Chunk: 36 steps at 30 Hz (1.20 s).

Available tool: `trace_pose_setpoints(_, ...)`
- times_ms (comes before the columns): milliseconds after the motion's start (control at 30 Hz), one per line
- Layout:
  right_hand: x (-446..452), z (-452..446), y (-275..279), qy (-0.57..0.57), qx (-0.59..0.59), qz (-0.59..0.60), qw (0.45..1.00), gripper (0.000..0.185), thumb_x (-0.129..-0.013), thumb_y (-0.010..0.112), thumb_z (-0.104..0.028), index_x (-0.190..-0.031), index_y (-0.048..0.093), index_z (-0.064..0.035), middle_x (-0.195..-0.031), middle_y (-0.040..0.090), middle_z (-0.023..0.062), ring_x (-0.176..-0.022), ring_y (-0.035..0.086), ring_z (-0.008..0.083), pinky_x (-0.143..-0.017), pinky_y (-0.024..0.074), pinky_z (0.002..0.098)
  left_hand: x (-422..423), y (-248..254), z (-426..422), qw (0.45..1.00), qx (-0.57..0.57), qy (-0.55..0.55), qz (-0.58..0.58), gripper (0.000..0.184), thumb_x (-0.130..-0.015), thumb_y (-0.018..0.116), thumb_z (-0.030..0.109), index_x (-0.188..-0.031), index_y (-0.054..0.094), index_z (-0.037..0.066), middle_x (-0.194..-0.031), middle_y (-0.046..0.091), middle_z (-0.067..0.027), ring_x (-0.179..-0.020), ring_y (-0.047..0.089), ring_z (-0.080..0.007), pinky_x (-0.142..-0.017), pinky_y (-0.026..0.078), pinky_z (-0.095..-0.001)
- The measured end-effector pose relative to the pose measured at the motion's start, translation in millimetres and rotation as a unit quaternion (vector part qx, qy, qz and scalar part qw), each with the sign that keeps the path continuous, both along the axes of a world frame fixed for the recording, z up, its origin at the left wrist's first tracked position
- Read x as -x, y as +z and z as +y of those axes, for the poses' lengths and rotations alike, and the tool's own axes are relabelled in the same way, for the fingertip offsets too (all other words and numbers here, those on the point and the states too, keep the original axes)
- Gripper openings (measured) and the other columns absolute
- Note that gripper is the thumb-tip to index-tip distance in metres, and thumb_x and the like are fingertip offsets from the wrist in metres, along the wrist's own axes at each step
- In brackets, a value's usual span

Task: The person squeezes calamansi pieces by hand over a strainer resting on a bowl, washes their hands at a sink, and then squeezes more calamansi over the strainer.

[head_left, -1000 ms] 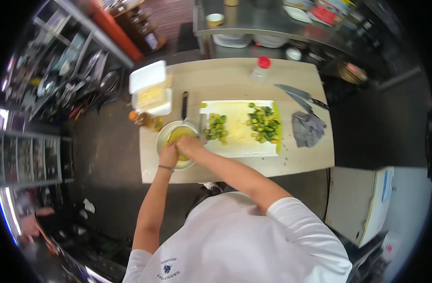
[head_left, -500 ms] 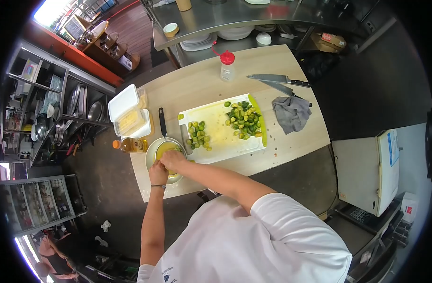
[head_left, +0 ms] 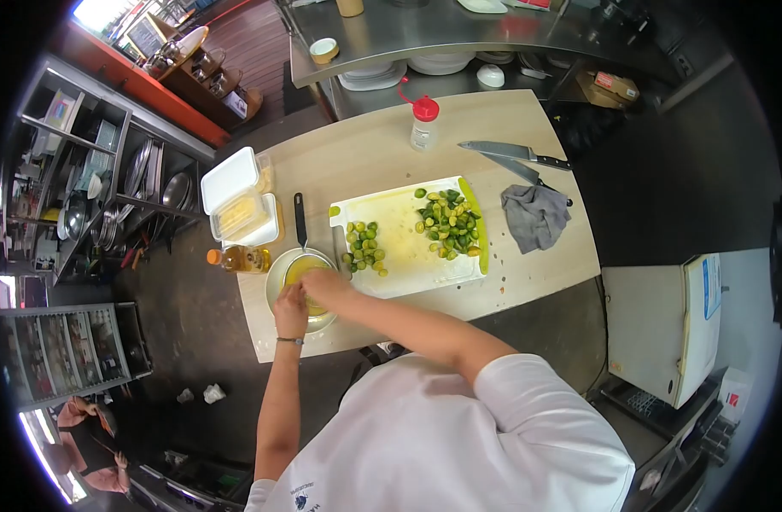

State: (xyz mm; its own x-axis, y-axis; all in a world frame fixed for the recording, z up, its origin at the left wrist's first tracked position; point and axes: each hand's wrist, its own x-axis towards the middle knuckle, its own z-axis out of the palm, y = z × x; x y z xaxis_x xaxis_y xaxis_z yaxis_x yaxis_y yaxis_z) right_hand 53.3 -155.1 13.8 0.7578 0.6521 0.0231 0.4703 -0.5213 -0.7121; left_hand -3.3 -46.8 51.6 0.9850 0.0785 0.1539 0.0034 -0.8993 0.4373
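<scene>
My left hand [head_left: 289, 312], with a band at its wrist, and my right hand [head_left: 324, 288] meet over a strainer [head_left: 300, 224] with a black handle. Both have their fingers closed close together; whatever is between them is hidden. Yellow pulpy liquid shows in the strainer, which rests in a pale bowl [head_left: 274, 282]. To the right lies a white cutting board [head_left: 399, 264] with green ends. On it are a small group of cut limes [head_left: 363, 246] near my right hand and a larger pile of green and yellow lime pieces [head_left: 449, 224].
An oil bottle [head_left: 240, 258] and plastic containers [head_left: 240, 213] stand left of the bowl. Behind the board is a red-capped squeeze bottle [head_left: 423, 124]. Knives [head_left: 510, 152] and a grey cloth [head_left: 536, 218] lie at right. Another person [head_left: 92, 444] is at the lower left.
The view has shifted slightly. My hands stay together over the strainer, with the right hand's fingers drawn back a little from its far side. The person at lower left shows more fully.
</scene>
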Motion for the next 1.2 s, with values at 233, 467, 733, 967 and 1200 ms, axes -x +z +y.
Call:
trace_pose_setpoints(233,-10,-185,-18,-0.103,0.065,-0.056,0.991,0.017,-0.072,0.052,-0.006,-0.088,0.058,-0.0033,-0.084,0.056,0.0127,-0.081,0.055,0.0298,-0.072,0.0463,0.0383,-35,-15,-137,0.976,0.159,-0.139,0.059,0.017,-0.075,0.058,0.008,-0.090,0.063,0.003,-0.080,0.061,-0.0162,-0.072,0.059,-0.0319,-0.064,0.047,-0.0376)
trace_pose_setpoints(467,-26,-255,6,-0.184,0.159,0.007,0.970,0.021,-0.073,0.057,-0.007,-0.094,0.057,-0.0063,-0.092,0.053,0.0108,-0.081,0.056,0.0292,-0.069,0.0473,0.0376,-58,-51,-228,0.965,0.217,-0.113,0.090,0.024,-0.077,0.059,0.016,-0.097,0.060,0.002,-0.080,0.061,-0.0173,-0.072,0.058,-0.0328,-0.066,0.047,-0.0388)
trace_pose_setpoints(733,-78,-220,21,-0.100,0.113,-0.068,0.986,0.022,-0.078,0.056,-0.012,-0.099,0.056,-0.0070,-0.096,0.052,0.0066,-0.085,0.057,0.0242,-0.068,0.0486,0.0346,-51,-39,-193,0.987,0.146,-0.054,0.037,0.023,-0.077,0.059,0.013,-0.098,0.059,0.005,-0.083,0.060,-0.0144,-0.076,0.057,-0.0322,-0.067,0.047,-0.0385)
trace_pose_setpoints(967,-98,-136,-22,0.044,0.094,-0.059,0.993,0.019,-0.074,0.057,-0.009,-0.092,0.056,-0.0057,-0.093,0.050,0.0072,-0.085,0.055,0.0235,-0.068,0.0491,0.0357,-62,-33,-102,0.988,0.012,0.095,0.118,0.022,-0.076,0.057,0.010,-0.097,0.056,0.002,-0.095,0.057,-0.0153,-0.081,0.058,-0.0327,-0.069,0.048,-0.0400)
trace_pose_setpoints(1200,-92,-138,-44,0.031,0.086,-0.078,0.993,0.016,-0.073,0.056,-0.006,-0.089,0.055,-0.0044,-0.090,0.048,0.0093,-0.085,0.055,0.0254,-0.067,0.0491,0.0359,-63,-58,-103,0.986,-0.009,0.099,0.138,0.016,-0.078,0.050,0.006,-0.093,0.055,0.003,-0.093,0.057,-0.0150,-0.076,0.060,-0.0327,-0.065,0.050,-0.0400)
